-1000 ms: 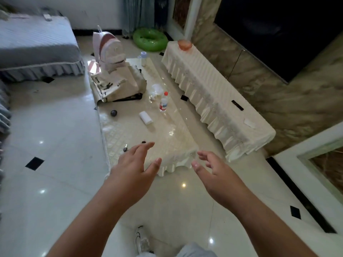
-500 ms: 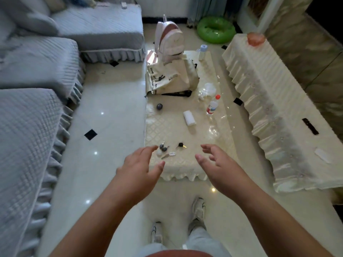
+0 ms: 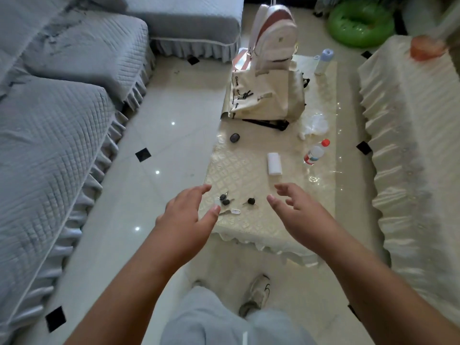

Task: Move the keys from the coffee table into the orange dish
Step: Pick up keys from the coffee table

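Observation:
Several dark-headed keys point(image 3: 226, 199) with a small white tag lie near the front end of the coffee table point(image 3: 249, 227), and one more black key point(image 3: 251, 201) rests a little to their right. My left hand point(image 3: 189, 217) hovers open just left of the keys, its thumb tip close to them. My right hand point(image 3: 296, 210) is open too, held to the right of the keys. Neither hand touches them. The orange dish point(image 3: 426, 49) stands at the far end of the long draped cabinet on the right, partly blurred.
On the table stand two cream backpacks point(image 3: 267, 95), a plastic bottle point(image 3: 316, 151), a white roll point(image 3: 274, 163), a dark round object point(image 3: 234, 137) and a blue-capped bottle point(image 3: 323, 61). Grey sofas point(image 3: 62, 120) line the left. A green ring point(image 3: 359, 23) lies on the floor.
The view has swung left and closer to the table. Both open hands now hover on either side of the keys, which have come into full view.

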Available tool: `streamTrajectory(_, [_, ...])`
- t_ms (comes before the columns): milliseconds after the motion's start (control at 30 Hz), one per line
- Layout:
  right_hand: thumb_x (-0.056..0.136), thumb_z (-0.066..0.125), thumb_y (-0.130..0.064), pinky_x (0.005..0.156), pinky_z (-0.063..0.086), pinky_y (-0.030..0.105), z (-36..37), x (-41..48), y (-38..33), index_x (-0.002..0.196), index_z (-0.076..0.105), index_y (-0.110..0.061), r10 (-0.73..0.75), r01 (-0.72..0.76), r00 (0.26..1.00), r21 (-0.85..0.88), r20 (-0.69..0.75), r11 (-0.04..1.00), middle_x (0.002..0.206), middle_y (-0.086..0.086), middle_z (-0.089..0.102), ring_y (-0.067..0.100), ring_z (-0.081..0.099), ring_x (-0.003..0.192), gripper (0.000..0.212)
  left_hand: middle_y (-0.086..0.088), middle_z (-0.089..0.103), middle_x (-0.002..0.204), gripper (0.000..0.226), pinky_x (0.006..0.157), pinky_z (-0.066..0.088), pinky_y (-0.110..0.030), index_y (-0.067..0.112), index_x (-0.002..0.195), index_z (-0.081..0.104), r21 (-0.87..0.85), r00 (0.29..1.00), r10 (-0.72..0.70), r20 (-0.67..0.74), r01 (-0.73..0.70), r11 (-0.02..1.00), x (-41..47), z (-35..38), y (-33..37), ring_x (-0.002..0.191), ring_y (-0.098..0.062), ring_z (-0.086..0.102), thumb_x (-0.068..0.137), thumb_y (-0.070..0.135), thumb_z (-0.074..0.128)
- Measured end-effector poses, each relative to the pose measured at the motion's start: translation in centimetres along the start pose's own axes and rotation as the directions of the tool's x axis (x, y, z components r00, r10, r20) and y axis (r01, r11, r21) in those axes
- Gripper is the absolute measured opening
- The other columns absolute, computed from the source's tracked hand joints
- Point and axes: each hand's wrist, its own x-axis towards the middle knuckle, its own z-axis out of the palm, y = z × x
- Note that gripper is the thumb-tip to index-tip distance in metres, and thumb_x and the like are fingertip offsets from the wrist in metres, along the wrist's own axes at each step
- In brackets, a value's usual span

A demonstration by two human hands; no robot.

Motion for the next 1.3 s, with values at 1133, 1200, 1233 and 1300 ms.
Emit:
streamTrajectory(1133, [0.093, 0.051, -0.052, 0.084, 0.038, 0.031, 22.1, 26.0, 22.9, 0.138, 0.046, -0.025, 0.179, -0.179, 0.984, -0.07, 0.005, 0.981, 0.139, -0.006, 0.053, 0.013, 0.054, 0.116, 0.053, 0.009, 0.04, 0.145, 0.051, 0.104, 0.036, -0.05, 0.038, 0.142, 0.035, 0.119, 0.983, -0.085, 0.165, 0.066, 0.991, 26.2, 23.1, -18.2, 0.129, -0.02, 0.042, 0.093, 0.051, 0.043])
streamTrajectory(1200, [0.092, 0.052, -0.051, 0.084, 0.038, 0.031, 23.2, 26.8, 24.1, 0.139, 0.046, -0.025, 0.181, -0.18, 0.984, -0.077, -0.002, 0.981, 0.139, -0.005, 0.054, 0.014, 0.055, 0.116, 0.054, 0.009, 0.041, 0.144, 0.051, 0.104, 0.036, -0.051, 0.038, 0.141, 0.036, 0.123, 0.981, -0.092, 0.168, 0.072, 0.99, 26.8, 24.4, -19.1, 0.128, -0.02, 0.042, 0.092, 0.051, 0.044])
streamTrajectory(1233, [0.092, 0.053, -0.051, 0.085, 0.039, 0.03, 23.7, 27.1, 24.7, 0.139, 0.046, -0.024, 0.181, -0.181, 0.984, -0.08, -0.006, 0.98, 0.139, -0.004, 0.054, 0.014, 0.055, 0.117, 0.054, 0.01, 0.041, 0.143, 0.05, 0.103, 0.036, -0.051, 0.039, 0.14, 0.036, 0.122, 0.981, -0.097, 0.17, 0.077, 0.99, 27.0, 25.0, -19.5, 0.127, -0.02, 0.043, 0.092, 0.051, 0.044])
streamTrajectory(1300, [0.092, 0.053, -0.05, 0.086, 0.038, 0.029, 24.6, 27.8, 25.8, 0.14, 0.046, -0.023, 0.177, -0.178, 0.984, -0.112, -0.015, 0.978, 0.139, -0.003, 0.054, 0.016, 0.054, 0.119, 0.055, 0.012, 0.043, 0.14, 0.048, 0.102, 0.037, -0.051, 0.04, 0.138, 0.037, 0.111, 0.98, -0.103, 0.169, 0.085, 0.99, 27.5, 26.2, -20.1, 0.124, -0.02, 0.045, 0.092, 0.052, 0.045])
